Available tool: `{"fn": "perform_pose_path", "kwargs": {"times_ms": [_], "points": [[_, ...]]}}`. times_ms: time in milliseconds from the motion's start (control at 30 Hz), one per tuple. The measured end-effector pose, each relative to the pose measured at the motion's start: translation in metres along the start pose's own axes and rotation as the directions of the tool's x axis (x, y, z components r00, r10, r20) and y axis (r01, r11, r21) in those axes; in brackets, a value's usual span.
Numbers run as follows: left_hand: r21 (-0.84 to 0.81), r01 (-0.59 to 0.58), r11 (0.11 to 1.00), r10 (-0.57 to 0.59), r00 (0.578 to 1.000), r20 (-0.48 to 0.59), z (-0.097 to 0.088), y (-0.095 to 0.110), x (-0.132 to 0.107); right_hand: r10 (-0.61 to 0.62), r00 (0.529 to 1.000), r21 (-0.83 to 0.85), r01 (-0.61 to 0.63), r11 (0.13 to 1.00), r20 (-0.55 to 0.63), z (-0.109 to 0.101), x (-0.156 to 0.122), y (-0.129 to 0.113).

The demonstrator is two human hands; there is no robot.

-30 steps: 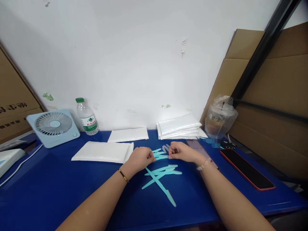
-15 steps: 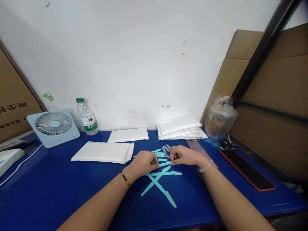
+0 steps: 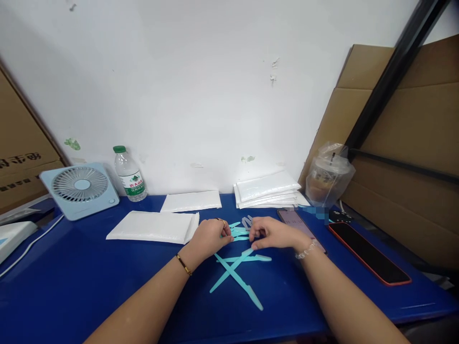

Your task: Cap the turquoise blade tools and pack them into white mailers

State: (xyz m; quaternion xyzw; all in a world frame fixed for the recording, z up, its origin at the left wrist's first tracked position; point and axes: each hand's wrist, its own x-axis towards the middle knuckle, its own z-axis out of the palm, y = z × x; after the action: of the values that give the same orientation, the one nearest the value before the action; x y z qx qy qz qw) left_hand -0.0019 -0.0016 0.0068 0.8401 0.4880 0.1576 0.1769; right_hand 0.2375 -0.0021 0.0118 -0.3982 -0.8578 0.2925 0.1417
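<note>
On a blue table (image 3: 71, 291), one carton (image 3: 25, 138) is standing at far left, then one fan (image 3: 82, 184) is leaning back beside one upright bottle (image 3: 132, 179). Two mailers (image 3: 150, 227) are lying flat, one thick in front, one thinner behind. The left hand (image 3: 211, 236) is bending its fingertips close together at the ends of some teal sticks; whether it is gripping one, I cannot tell. Three sticks (image 3: 233, 273) are lying crossed in front of the hands; several more are overlapping between the hands, too covered to count. A few clear pieces (image 3: 246, 221) are lying just behind, partly hidden. One stack (image 3: 267, 188) of at least four white packets is resting near the wall. The right hand (image 3: 274, 233) is curving beside the sticks, thumb and forefinger narrowly parted. Two phones (image 3: 369, 253) are lying rightward, one partly under the right arm; one bagged cup (image 3: 324, 181) is standing behind them
</note>
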Motion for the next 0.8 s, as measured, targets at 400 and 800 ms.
{"fn": "perform_pose_path", "kwargs": {"times_ms": [400,800], "points": [[-0.071,-0.024,0.997,0.034,0.990,0.138,0.003,0.002,0.000,0.092,0.991,0.087,-0.084,0.993,-0.092,-0.003,0.001,0.007],[-0.023,-0.162,0.987,0.163,0.973,0.162,0.004,0.014,-0.007,0.044,0.981,-0.046,-0.036,0.998,0.190,-0.001,-0.008,-0.005]]}}
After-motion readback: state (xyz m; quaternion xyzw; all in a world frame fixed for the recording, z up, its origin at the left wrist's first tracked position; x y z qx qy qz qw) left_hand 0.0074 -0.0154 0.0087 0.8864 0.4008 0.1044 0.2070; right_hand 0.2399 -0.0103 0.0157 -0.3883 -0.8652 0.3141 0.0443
